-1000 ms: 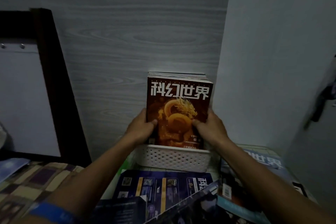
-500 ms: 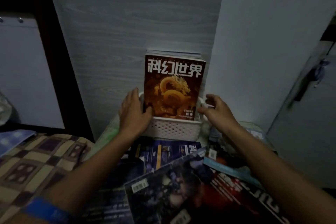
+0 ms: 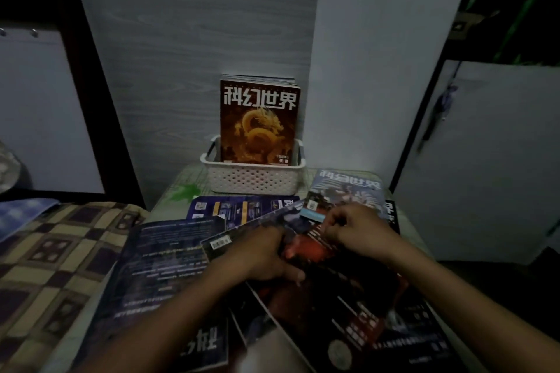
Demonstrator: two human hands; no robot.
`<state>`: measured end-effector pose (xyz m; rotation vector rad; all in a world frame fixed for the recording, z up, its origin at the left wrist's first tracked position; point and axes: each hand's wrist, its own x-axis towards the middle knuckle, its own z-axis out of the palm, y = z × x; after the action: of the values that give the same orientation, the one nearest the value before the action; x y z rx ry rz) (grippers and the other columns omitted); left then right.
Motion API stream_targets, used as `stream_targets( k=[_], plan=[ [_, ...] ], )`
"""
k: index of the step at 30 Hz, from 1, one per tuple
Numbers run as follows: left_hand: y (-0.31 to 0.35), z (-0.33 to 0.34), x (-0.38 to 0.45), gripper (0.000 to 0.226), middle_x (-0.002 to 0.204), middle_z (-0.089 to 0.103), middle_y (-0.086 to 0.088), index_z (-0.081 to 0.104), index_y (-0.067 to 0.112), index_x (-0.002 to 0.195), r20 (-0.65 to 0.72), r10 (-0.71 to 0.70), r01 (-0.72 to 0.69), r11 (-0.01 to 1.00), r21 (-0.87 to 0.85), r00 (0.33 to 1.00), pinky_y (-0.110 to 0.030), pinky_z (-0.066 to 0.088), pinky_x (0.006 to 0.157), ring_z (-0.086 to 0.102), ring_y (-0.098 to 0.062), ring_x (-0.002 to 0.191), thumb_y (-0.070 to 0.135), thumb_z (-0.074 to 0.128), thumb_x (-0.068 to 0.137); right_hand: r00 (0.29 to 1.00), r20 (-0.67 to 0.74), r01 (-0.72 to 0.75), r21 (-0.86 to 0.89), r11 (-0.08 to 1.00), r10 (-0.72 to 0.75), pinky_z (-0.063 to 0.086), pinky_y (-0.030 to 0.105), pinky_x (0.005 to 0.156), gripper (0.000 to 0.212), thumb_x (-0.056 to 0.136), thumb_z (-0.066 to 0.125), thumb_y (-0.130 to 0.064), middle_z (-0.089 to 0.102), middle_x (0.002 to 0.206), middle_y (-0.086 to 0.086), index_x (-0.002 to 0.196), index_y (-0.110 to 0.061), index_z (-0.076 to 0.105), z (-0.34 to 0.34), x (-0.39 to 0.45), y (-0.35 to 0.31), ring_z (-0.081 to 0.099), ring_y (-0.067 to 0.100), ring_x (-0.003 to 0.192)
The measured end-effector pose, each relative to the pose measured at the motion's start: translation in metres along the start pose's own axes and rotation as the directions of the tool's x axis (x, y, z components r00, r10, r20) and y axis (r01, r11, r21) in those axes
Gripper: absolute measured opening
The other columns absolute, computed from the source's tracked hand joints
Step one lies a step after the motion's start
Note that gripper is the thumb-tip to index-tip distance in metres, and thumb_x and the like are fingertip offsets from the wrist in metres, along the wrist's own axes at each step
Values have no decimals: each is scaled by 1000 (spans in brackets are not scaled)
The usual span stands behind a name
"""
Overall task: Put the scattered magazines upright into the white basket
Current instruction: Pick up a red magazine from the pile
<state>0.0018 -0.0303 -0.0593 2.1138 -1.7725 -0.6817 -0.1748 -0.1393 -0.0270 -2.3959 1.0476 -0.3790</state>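
A white perforated basket (image 3: 251,180) stands against the wood-grain wall. Several magazines stand upright in it, fronted by an orange dragon cover (image 3: 259,123). Loose magazines lie scattered in front. My left hand (image 3: 263,254) and my right hand (image 3: 354,228) both lie on a dark magazine with a red cover (image 3: 327,269) near the middle of the pile. The left fingers curl over its left edge. The right fingers curl at its upper edge. A pale blue magazine (image 3: 348,188) lies beyond my right hand, and a dark blue one (image 3: 239,209) lies just before the basket.
A large dark magazine (image 3: 163,263) lies at the left of the pile. A checked blanket (image 3: 45,251) covers the surface at the left. A dark-framed board (image 3: 45,94) leans on the wall. A white pillar (image 3: 378,70) rises right of the basket, with a pale door (image 3: 491,160) beyond.
Both hands left the upright dragon magazine and the basket and came down and back onto the dark red-covered magazine in the pile. The view has tilted downward.
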Motion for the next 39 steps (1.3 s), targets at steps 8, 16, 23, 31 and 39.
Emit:
stream_targets(
  k=[8,16,23,31,39],
  plan=[
    [-8,4,-25,18,106,72,-8,66,11,111,163,55,53,803,-594,985,-31,52,86,67,-18,93,7,56,96,976,-61,-219,-331,918,211,38,27,51,39,83,58,-54,60,66,-2,65,-20,55,-26,-41,26,59,17,62],
    [-31,-67,-64,7,76,64,-3,57,9,91,-374,38,-303,665,-683,927,-21,51,60,63,-11,68,2,59,92,929,273,-353,446,822,251,46,25,40,47,79,61,-64,77,82,6,99,-22,66,-15,-56,22,64,19,51],
    [-19,-74,-58,26,100,76,7,69,25,108,-548,-47,-369,690,-623,835,-29,56,84,69,-13,99,6,57,95,963,-214,51,744,666,166,40,22,32,12,99,50,-10,62,53,1,99,-14,62,-17,-21,-42,55,13,38],
    [-37,-51,-45,36,69,72,17,68,43,78,-715,-48,-285,897,-337,698,-17,46,63,67,3,68,9,64,90,916,-330,95,733,674,230,53,29,48,19,95,58,-7,70,70,3,96,-24,66,16,-14,-28,63,16,53],
    [-42,-132,-1,30,88,76,4,70,42,91,-826,-162,-385,825,-414,540,-44,59,81,72,-15,84,13,70,86,796,-563,292,679,674,222,54,31,50,12,89,68,-12,71,75,9,81,-20,64,-25,74,-65,65,17,50]
  ],
)
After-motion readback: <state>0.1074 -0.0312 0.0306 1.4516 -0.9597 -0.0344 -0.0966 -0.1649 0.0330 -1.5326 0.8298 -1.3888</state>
